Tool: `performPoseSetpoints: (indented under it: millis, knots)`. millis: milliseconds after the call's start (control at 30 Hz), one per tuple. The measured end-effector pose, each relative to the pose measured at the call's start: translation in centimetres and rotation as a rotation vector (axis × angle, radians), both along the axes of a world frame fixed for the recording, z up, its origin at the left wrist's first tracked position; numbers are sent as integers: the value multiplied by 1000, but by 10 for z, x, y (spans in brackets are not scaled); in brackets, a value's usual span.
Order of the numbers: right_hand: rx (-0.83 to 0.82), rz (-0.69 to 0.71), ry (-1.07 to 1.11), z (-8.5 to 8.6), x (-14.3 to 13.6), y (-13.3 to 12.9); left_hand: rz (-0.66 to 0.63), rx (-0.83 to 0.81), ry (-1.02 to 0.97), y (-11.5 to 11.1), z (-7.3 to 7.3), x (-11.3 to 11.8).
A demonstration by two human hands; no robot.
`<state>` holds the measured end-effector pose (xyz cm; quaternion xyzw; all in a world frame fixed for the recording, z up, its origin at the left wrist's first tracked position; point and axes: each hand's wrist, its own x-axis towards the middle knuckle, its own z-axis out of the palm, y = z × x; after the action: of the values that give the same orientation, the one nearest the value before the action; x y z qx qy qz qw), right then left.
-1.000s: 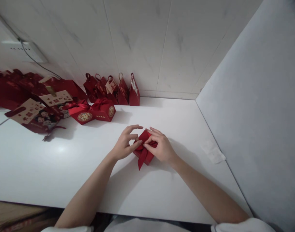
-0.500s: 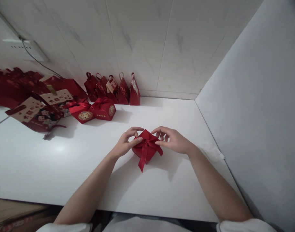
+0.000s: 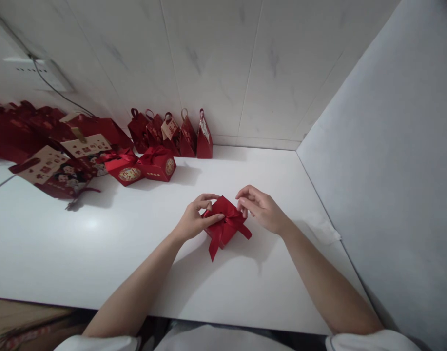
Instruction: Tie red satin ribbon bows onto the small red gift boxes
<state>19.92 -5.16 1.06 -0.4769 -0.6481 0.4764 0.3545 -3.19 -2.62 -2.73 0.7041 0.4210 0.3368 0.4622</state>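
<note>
A small red box (image 3: 228, 238) sits on the white table, one corner toward me. A red ribbon (image 3: 216, 242) is tied in a bow on its top, with tails hanging over the near and right sides. My left hand (image 3: 199, 217) is at the box's left side, its thumb on the ribbon near the knot and its index finger along the back edge. My right hand (image 3: 262, 207) is beside the upper right of the box, its fingers curled and close together; whether anything is between the fingertips is too small to tell.
Two red boxes with bows (image 3: 156, 168) stand at back left, beside printed gift bags (image 3: 49, 170). Several small red handled boxes (image 3: 204, 141) line the wall. A white tissue (image 3: 323, 229) lies at right.
My right hand has lifted off the bow, moving slightly up and right, with its fingers drawn together. The left thumb has slid right toward the knot. The ribbon tails have shifted.
</note>
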Motion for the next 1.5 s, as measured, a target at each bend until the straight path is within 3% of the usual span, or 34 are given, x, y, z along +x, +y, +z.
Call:
performPoseSetpoints:
  millis: [100,233,367,533,767,1000,1233,1500]
  knots:
    - [-5,-106,-151,-3,-5,-3,-14,-7,-16,0,0,-1]
    - [-50,-66,-263,-5,-8,-5,-25,-5,-9,0,2,-1]
    - [-29,-123,-299,-6,-8,-4,-28,-4,-4,0,3,-1]
    - [104,-24,-189,-6,-6,1,-41,7,24,0,3,-2]
    - [38,-49,-151,-8,-4,-1,-71,-1,6,0,8,-4]
    - [181,59,-396,-4,-8,-5,64,43,45,-3,7,-1]
    - [314,131,-541,-5,-8,-7,39,-3,73,-1,7,-1]
    - [359,92,-647,-8,-15,-10,54,22,171,-2,11,-1]
